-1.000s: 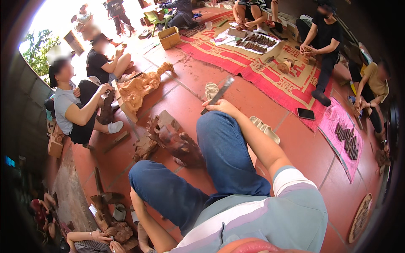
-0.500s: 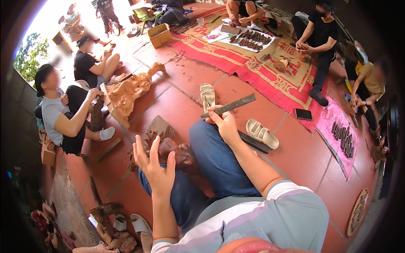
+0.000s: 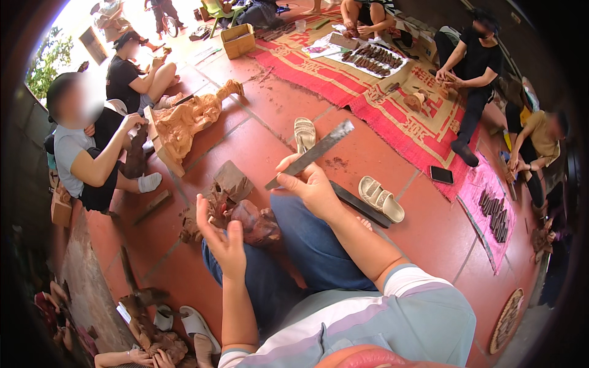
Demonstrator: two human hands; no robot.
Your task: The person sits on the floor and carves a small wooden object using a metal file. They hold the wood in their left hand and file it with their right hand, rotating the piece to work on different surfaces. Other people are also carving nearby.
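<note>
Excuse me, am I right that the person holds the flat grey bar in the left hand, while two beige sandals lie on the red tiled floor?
Not quite: the head view shows the flat grey bar in the right hand, not the left hand. The two beige sandals do lie on the red tiled floor.

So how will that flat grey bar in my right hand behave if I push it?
The flat grey bar is probably stiff: it juts straight from your right hand without visible sag. It seems unlikely to roll if laid down, given its broad flat face. A push at the far tip might swivel it, since most of its length extends beyond your grip.
</note>
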